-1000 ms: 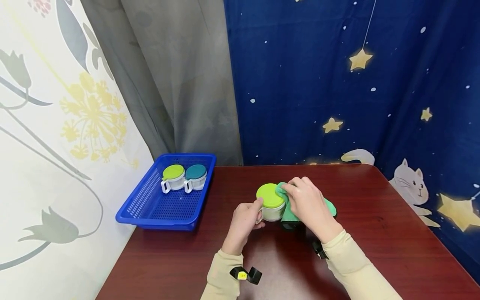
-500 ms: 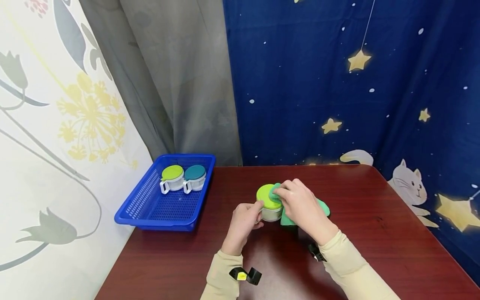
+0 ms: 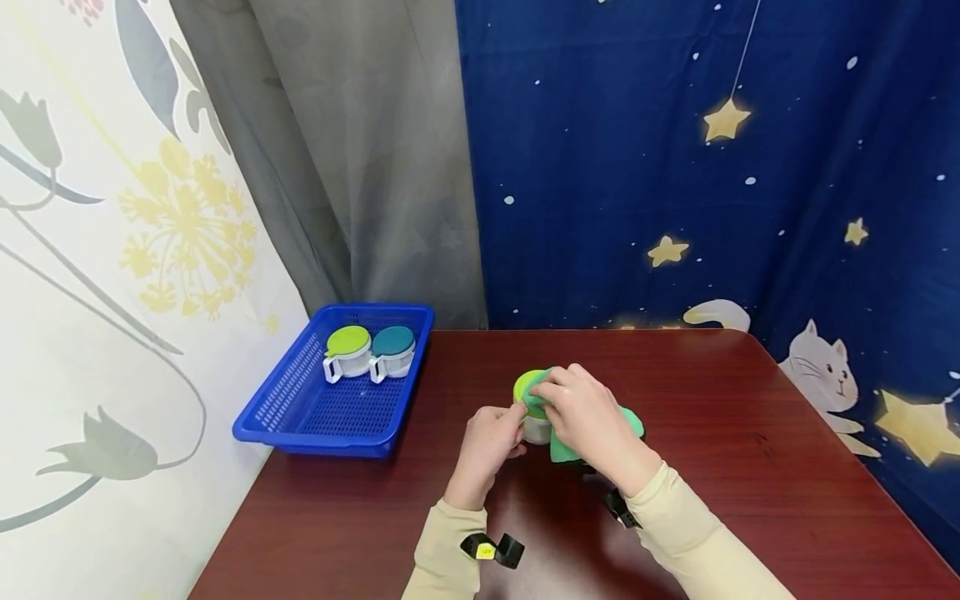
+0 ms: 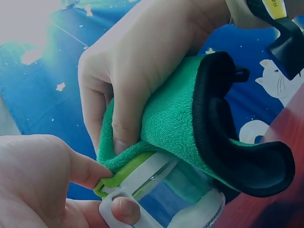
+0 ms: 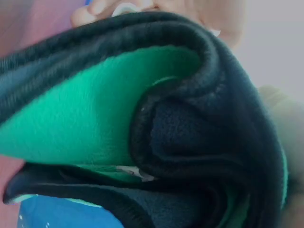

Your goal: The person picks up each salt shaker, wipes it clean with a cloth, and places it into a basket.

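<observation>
A clear seasoning jar (image 4: 175,194) with a lime-green lid (image 3: 527,382) and a white handle is at the middle of the table. My left hand (image 3: 489,446) grips its handle, a finger through the loop and the thumb against the lid's tab. With bent fingers my right hand (image 3: 588,417) pinches a green cloth (image 4: 166,111) with dark edging and presses it on the lid. Much of the lid and the jar's right side is hidden by cloth and hand. In the right wrist view the folded cloth (image 5: 80,109) fills most of the picture.
On the left of the wooden table (image 3: 712,400) stands a blue plastic basket (image 3: 315,445). At its far end sit two handled jars, one with a lime-green lid (image 3: 348,340), one with a teal lid (image 3: 393,340). Curtains (image 3: 570,167) hang behind the table.
My right hand has slid left across the lid with the cloth, covering more of it. My left hand stays on the jar's handle.
</observation>
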Action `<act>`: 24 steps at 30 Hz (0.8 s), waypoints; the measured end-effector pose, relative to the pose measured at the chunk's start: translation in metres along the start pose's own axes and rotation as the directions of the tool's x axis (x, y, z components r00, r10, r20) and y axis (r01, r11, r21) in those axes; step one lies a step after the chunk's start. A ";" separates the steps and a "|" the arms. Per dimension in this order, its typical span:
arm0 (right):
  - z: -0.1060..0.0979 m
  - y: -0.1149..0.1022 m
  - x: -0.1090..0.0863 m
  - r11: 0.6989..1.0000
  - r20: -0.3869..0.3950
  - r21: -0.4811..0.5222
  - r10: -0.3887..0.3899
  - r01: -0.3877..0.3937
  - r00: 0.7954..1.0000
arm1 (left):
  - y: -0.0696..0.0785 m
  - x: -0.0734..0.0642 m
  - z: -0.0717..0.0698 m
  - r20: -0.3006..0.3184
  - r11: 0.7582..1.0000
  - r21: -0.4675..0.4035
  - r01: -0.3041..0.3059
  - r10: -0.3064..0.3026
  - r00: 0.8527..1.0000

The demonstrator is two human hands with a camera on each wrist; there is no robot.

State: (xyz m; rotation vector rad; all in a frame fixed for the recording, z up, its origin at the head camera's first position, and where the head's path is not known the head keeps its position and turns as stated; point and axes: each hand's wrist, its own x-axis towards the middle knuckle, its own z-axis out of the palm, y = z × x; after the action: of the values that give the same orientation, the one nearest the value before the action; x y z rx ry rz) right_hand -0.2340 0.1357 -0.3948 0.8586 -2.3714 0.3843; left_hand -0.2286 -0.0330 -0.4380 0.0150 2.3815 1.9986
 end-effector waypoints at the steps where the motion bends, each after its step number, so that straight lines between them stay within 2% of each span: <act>1: 0.001 0.000 0.000 1.000 0.001 -0.019 0.010 -0.010 1.000 | 0.000 0.000 0.000 0.000 1.000 0.007 -0.002 0.002 1.000; 7: 0.000 0.010 0.001 0.993 -0.005 -0.076 0.088 -0.088 0.996 | -0.002 -0.001 -0.002 0.001 1.000 -0.016 0.017 -0.017 1.000; 11: -0.008 0.018 0.004 0.986 -0.011 -0.096 0.136 -0.137 0.991 | 0.000 0.000 -0.002 0.006 0.999 -0.053 0.002 -0.001 1.000; 14: -0.011 0.020 0.007 0.984 -0.008 -0.099 0.150 -0.150 0.989 | 0.002 0.000 -0.002 0.009 0.998 -0.068 -0.009 0.010 1.000; 20: -0.011 0.022 0.005 0.976 -0.001 -0.106 0.193 -0.192 0.981 | 0.002 -0.003 -0.001 0.036 0.997 -0.073 0.009 -0.006 0.999; 24: -0.010 0.023 0.004 0.978 0.005 -0.098 0.185 -0.184 0.983 | 0.000 -0.003 -0.002 0.048 0.997 -0.073 0.014 -0.010 0.999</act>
State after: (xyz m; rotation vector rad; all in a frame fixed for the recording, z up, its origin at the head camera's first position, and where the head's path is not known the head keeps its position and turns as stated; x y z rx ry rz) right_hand -0.2474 0.1560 -0.3859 0.6011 -2.4693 0.3341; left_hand -0.2252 -0.0350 -0.4375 0.0461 2.2735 2.0545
